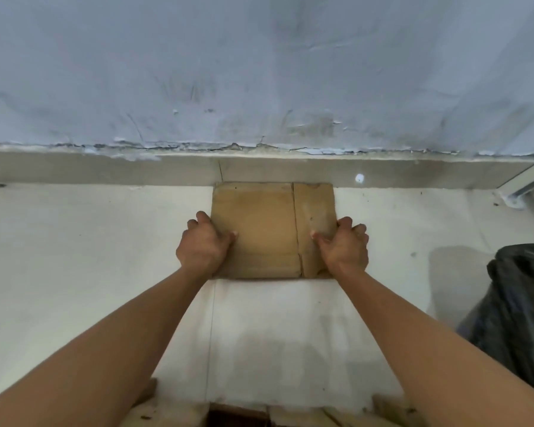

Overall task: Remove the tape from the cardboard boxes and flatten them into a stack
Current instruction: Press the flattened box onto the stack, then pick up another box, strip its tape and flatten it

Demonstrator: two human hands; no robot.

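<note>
Pale floor (74,257) meeting grey wall (259,72). Left hand (202,246) clamping flattened cardboard (265,229), lying against the wall's base; right hand (344,246) clamping opposite edge. Probably handling light, stiff, bendy; edges gripping best.

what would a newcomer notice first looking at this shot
The eye lands on the flattened cardboard lying on the pale floor, its far edge at the base of the blue-grey wall. The left hand and right hand grip its two side edges, thumbs on top. A black bag sits at the right edge of the view.
</note>
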